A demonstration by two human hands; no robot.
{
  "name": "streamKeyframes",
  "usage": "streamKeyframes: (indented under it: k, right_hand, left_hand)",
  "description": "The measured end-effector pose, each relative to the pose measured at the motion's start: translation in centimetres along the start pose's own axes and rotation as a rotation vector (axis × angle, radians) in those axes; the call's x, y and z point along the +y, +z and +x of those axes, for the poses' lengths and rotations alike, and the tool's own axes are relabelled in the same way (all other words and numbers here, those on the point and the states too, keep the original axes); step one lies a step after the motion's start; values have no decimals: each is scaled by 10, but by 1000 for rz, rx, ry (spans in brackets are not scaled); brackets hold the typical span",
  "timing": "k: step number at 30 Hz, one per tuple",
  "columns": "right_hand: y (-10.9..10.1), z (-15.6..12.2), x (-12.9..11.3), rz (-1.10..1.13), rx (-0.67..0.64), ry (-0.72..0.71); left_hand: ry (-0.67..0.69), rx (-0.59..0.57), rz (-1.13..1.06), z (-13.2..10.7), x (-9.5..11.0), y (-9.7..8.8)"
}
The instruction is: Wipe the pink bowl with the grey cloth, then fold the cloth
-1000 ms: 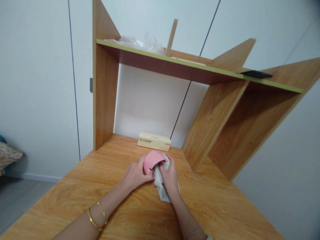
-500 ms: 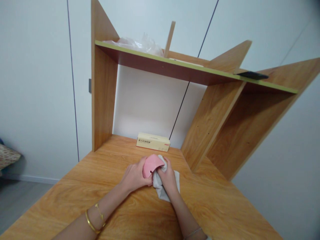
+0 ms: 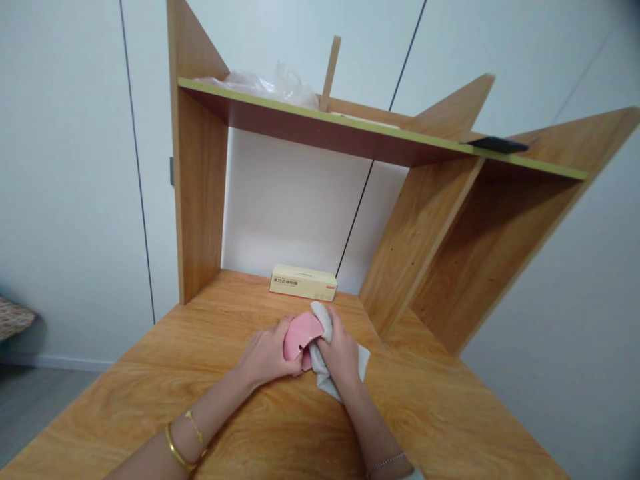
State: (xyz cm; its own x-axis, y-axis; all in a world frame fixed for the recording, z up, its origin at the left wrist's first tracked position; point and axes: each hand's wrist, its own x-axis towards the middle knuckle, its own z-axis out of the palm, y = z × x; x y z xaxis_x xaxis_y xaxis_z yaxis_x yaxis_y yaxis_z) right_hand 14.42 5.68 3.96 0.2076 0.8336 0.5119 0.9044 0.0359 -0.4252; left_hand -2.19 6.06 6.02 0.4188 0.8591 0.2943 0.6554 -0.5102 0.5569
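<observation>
One pink bowl (image 3: 299, 332); one grey cloth (image 3: 362, 361); one box (image 3: 303, 283).

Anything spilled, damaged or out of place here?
Nothing spilled or broken. Left hand holds a pink bowl, right hand a grey cloth. Only a dark flat object sits at the front edge of the upper shelf.

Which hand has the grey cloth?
The right hand, the one with the thin silver chain at its wrist, clutches the grey cloth against the pink bowl. The left hand, with gold bangles, grips only the bowl.
</observation>
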Motion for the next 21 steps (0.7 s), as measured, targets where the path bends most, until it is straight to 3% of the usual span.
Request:
streamKeyframes:
  k: [3, 7, 11, 14, 17, 21]
  right_hand:
    - [2, -1, 0, 98, -23, 22]
    - [9, -1, -1, 289, 41, 134]
    - [20, 0, 0, 519, 104, 189]
    - [25, 2, 0, 619, 65, 164]
    - [24, 3, -1, 526, 55, 141]
    - [10, 2, -5, 187, 52, 185]
  left_hand:
    - [42, 78, -55, 3, -9, 1]
    - [51, 217, -261, 8, -19, 3]
    - [106, 213, -340, 7, -17, 11]
    - [141, 204, -368, 6, -15, 17]
    - [76, 194, -336, 7, -14, 17]
    - [-48, 122, -151, 6, -12, 9]
